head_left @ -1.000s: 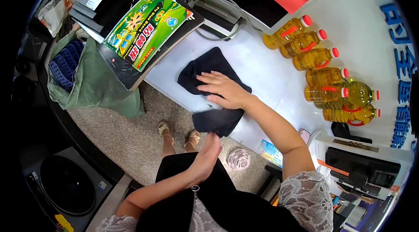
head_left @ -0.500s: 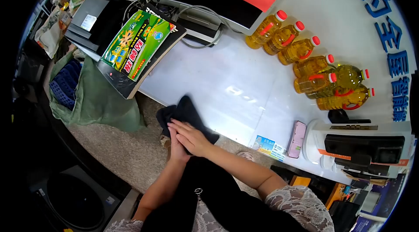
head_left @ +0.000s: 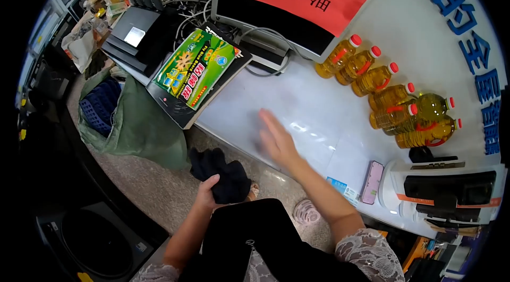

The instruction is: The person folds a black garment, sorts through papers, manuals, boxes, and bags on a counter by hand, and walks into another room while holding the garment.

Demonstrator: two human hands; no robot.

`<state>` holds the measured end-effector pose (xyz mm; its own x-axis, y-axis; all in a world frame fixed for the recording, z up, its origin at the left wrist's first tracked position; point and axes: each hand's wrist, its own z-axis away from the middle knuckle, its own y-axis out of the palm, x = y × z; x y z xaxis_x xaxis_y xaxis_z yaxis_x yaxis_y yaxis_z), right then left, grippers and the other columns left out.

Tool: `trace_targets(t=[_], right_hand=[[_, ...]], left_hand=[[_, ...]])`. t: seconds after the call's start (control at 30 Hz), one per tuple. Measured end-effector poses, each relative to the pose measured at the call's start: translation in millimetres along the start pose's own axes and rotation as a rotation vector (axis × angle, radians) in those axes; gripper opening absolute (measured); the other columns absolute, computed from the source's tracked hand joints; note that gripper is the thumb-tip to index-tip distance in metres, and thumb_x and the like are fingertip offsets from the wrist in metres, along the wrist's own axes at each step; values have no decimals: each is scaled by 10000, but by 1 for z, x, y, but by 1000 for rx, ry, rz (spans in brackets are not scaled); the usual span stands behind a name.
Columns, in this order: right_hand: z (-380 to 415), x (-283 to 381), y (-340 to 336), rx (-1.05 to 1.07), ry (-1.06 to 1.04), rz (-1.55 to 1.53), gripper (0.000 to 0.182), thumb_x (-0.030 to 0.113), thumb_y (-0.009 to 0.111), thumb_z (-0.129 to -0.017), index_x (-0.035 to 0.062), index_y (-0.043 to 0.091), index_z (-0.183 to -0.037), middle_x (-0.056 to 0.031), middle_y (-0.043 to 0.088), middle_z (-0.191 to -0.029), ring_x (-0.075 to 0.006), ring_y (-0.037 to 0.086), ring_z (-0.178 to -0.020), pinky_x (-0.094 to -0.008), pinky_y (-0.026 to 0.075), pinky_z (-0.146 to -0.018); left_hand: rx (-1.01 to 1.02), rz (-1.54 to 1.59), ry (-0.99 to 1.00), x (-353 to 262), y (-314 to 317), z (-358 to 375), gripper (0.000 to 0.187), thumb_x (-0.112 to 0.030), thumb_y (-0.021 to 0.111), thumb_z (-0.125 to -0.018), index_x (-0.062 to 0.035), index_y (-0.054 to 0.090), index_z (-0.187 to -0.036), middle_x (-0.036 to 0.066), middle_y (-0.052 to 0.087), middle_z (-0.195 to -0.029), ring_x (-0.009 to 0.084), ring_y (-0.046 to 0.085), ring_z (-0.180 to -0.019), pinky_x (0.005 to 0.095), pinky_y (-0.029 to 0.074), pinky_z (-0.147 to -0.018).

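My left hand [head_left: 209,191] grips a bunched black cloth [head_left: 222,174] just off the front edge of the white table [head_left: 255,102]. Its thumb lies on top of the cloth, and the other fingers are hidden beneath it. Over the table's front part is my right hand [head_left: 277,141], blurred by motion, with its fingers stretched out and nothing in it. Whether it touches the surface I cannot tell. A green fly glue board packet [head_left: 196,68] lies on a black book [head_left: 178,114] at the table's left.
Several oil bottles [head_left: 383,79] line the back right, beside a monitor [head_left: 276,22] with a red paper sign. A pink phone [head_left: 372,181] lies at the right. A green bag [head_left: 139,132] stands left of the table, near a router [head_left: 130,35] and cables.
My hands were together on the cloth. My right hand has let go and moved right and up over the table; the cloth is now bunched in my left hand. The view has shifted.
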<state>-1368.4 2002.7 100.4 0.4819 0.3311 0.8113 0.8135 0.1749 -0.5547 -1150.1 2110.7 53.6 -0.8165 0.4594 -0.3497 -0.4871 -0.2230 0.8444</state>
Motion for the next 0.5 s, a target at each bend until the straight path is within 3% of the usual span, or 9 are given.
trace_targets(t=[0.07, 0.17, 0.23, 0.3, 0.37, 0.4, 0.5], right_hand=[[-53, -46, 15, -85, -57, 388, 588, 364, 450, -889, -24, 340, -1317, -239, 304, -1383, -353, 259, -1306, -406, 197, -1085], [-99, -62, 46, -40, 15, 662, 660, 399, 480, -869, -67, 321, -1309, -243, 287, -1389, -353, 226, -1318, -395, 158, -1096], [-89, -24, 75, 219, -10, 447, 696, 418, 499, -854, -86, 321, -1300, -254, 291, -1380, -353, 218, -1318, -397, 130, -1102], [-54, 4, 121, 231, -274, 401, 662, 395, 533, -838, -84, 371, -1264, -233, 323, -1366, -361, 263, -1292, -428, 158, -1093], [-28, 39, 145, 349, -381, 246, 607, 368, 545, -828, -87, 433, -1214, -238, 415, -1300, -364, 320, -1265, -448, 188, -1080], [-15, 59, 156, 371, -421, 104, 570, 357, 553, -823, -74, 465, -1186, -240, 449, -1265, -363, 332, -1258, -458, 199, -1072], [7, 91, 192, 343, -396, -136, 404, 234, 641, -777, 34, 562, -1119, -148, 544, -1189, -325, 439, -1191, -476, 266, -1039]], left_hand=[[-60, -74, 1, -6, -20, 0, 457, -223, 535, -842, -8, 434, -1233, 125, 514, -1213, 273, 492, -1126, 405, 364, -994], [-179, 19, 33, -4, -35, -16, 427, -218, 543, -859, -6, 457, -1220, 131, 538, -1192, 274, 515, -1107, 408, 390, -974], [-248, 24, 61, -4, -53, -26, 436, -253, 551, -860, -18, 468, -1218, 123, 556, -1172, 272, 522, -1102, 405, 400, -968], [-250, 153, 77, -12, -61, -26, 449, -292, 540, -864, -26, 471, -1218, 123, 556, -1172, 270, 521, -1104, 404, 400, -969], [-195, 195, 150, -34, -46, -14, 473, -366, 517, -867, -42, 484, -1210, 120, 562, -1160, 261, 527, -1091, 399, 409, -957], [-231, 205, 180, -50, -41, -2, 461, -382, 518, -863, -52, 507, -1185, 115, 577, -1131, 252, 546, -1056, 385, 423, -936], [-259, 234, 217, -84, -100, 27, 420, -366, 519, -870, -49, 532, -1145, 106, 594, -1102, 249, 570, -1008, 372, 431, -919]])
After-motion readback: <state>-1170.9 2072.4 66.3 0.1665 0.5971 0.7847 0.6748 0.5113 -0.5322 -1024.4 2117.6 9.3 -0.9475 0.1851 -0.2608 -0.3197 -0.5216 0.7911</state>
